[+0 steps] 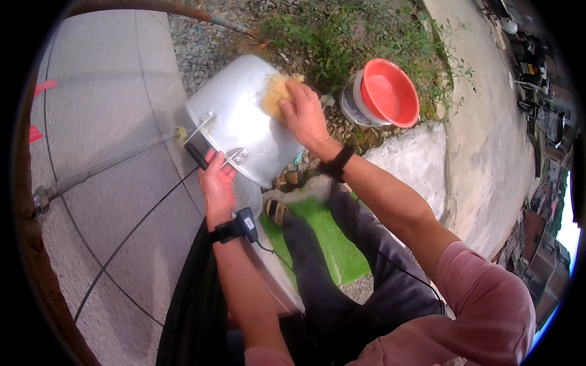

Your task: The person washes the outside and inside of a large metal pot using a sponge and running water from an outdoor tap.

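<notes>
Aluminium pot [238,116] tilted on its side; black handle gripped by left hand [217,183]; yellow scrubber [278,91] pressed against it under right hand [303,113], fingers curled.

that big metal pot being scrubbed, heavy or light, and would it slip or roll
The metal pot is probably light for its size: the left hand holds it tilted by one handle. Its shiny rounded wall looks slippery and apt to roll under the scrub pad.

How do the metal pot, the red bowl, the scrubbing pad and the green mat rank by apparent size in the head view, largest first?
1. metal pot, held at its handle by the left hand
2. green mat, partly hidden by legs, so unsure
3. red bowl
4. scrubbing pad, under the right hand
</notes>
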`<action>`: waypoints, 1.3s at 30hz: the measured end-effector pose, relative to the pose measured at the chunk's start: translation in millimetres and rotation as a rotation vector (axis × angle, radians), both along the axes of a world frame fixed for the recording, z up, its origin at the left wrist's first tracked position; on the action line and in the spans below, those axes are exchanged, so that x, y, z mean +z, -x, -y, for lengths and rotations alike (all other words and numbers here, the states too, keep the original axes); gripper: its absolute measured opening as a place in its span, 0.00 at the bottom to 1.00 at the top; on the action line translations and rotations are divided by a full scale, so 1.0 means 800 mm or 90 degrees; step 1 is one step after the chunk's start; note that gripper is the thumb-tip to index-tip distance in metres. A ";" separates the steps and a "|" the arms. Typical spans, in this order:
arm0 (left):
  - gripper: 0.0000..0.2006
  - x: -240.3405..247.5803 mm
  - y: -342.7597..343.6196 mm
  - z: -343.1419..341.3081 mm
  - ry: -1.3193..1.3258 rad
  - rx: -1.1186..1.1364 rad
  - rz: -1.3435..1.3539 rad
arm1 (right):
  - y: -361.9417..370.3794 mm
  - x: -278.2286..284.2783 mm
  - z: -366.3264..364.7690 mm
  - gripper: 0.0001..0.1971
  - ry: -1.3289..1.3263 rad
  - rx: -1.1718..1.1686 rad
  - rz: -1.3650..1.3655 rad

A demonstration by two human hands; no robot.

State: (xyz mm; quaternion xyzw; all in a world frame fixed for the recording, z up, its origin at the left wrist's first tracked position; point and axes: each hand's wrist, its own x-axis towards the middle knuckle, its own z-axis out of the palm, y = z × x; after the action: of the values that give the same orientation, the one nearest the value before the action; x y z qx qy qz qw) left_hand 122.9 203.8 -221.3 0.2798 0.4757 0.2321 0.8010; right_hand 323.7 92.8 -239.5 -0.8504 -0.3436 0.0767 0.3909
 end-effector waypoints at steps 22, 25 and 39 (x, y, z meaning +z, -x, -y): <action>0.22 -0.027 0.003 -0.046 0.127 0.009 0.048 | 0.004 -0.028 -0.029 0.21 0.050 0.131 0.206; 0.22 -0.029 0.015 -0.037 0.109 0.034 0.054 | -0.024 -0.014 -0.036 0.21 0.188 -0.027 -0.159; 0.22 -0.029 0.080 0.050 0.092 0.154 0.136 | -0.026 0.009 -0.063 0.13 0.161 0.075 -0.110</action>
State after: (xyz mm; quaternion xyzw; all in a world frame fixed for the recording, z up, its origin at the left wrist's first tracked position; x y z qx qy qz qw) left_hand 58.9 164.0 -244.4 0.1358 0.4336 0.3202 0.8313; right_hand 344.4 143.1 -232.2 -0.8615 -0.3457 0.2152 0.3033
